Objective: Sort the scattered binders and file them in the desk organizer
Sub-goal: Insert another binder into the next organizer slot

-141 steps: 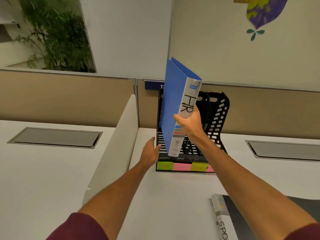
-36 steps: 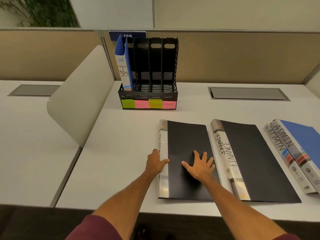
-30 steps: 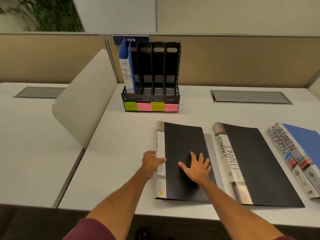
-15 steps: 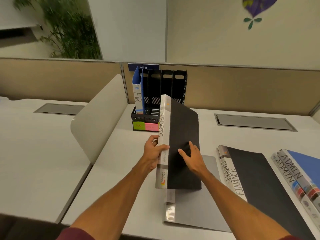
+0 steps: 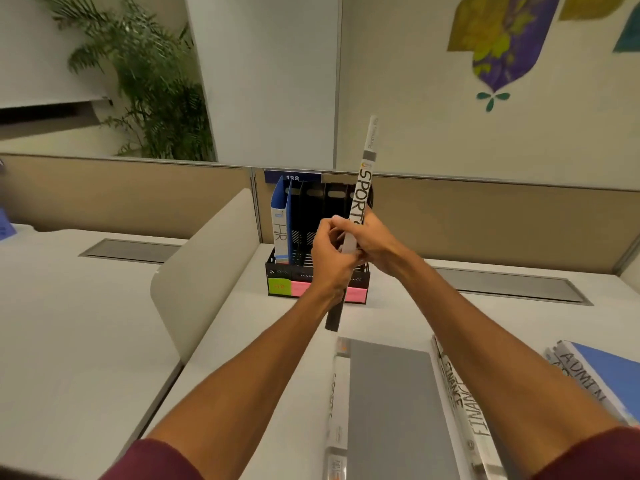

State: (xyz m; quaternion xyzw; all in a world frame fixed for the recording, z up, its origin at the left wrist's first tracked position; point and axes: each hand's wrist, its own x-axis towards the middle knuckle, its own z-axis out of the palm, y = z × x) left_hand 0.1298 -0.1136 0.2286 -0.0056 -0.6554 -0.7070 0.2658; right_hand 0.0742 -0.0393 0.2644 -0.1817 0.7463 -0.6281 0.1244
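I hold a black SPORTS binder upright, spine toward me, in front of the black desk organizer. My left hand grips the spine from the left and my right hand clasps it from the right. A blue HR binder stands in the organizer's leftmost slot. A grey SPORTS binder lies flat on the desk below my arms. Further right lie a FINANCE binder and blue ADMIN binders.
A white curved divider panel stands left of the organizer. Beige partition walls run behind the desk. Grey cable hatches sit in the desk at right and at left. A potted plant is far left.
The black SPORTS binder has been lifted higher off the grey one and turned edge-on, spine facing me. Both hands now grip it around the spine, nearer the organizer.
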